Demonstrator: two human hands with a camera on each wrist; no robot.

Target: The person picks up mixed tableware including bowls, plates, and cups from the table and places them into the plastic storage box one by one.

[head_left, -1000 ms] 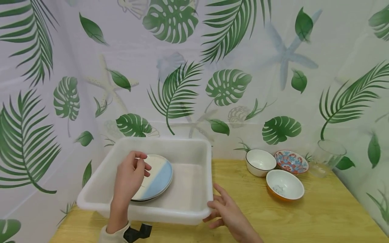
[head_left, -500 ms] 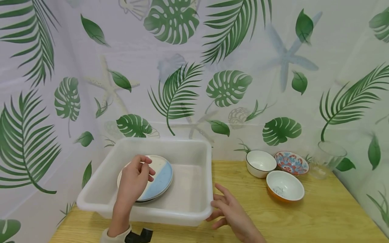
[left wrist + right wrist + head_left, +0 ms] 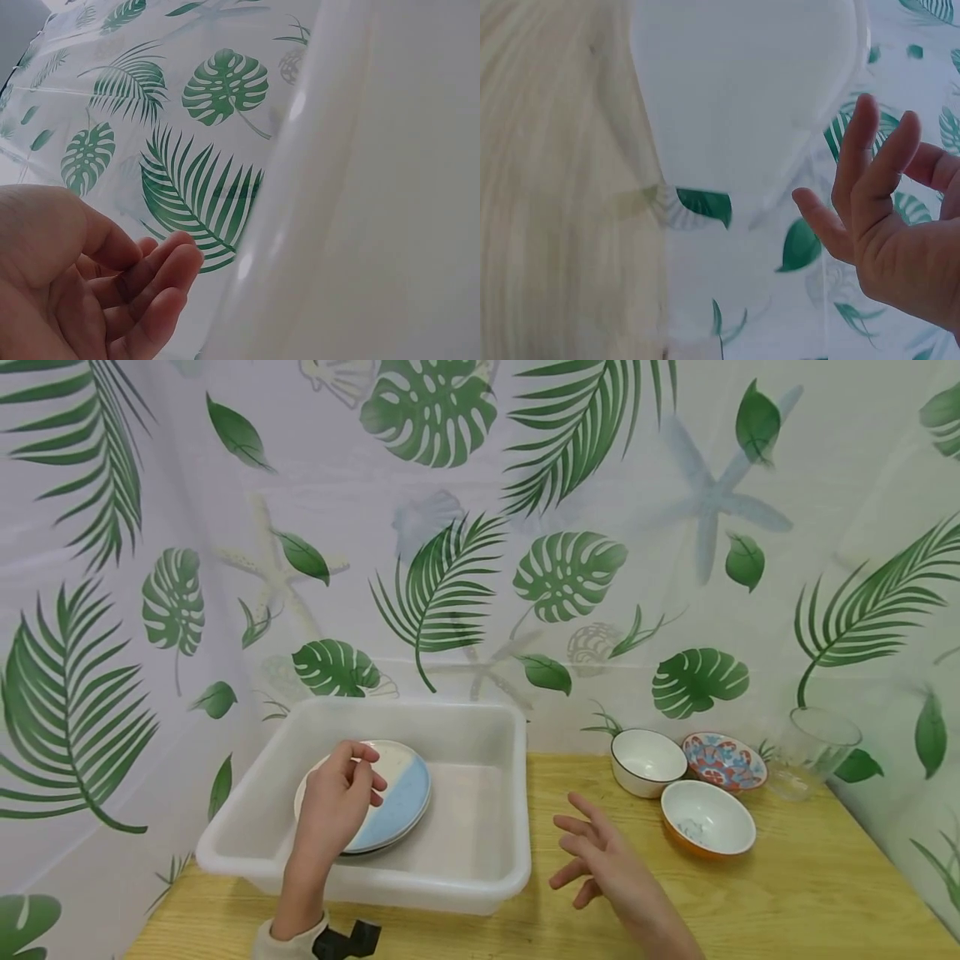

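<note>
1 tub (image 3: 467, 818) | left hand (image 3: 337, 797) partly hiding plates (image 3: 403, 806), fingers loosely bent | right hand (image 3: 603, 864) beside tub (fingers spread)

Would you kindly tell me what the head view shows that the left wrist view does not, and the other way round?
Only the head view: the right hand, the stacked plates, the wooden table, a dark-rimmed white bowl, a red-patterned bowl, an orange-sided bowl and a clear glass.

Only the left wrist view: the palm side of the left hand, fingers loosely curled and holding nothing.

Both: the left hand, the white tub and the leaf-print backdrop.
</note>
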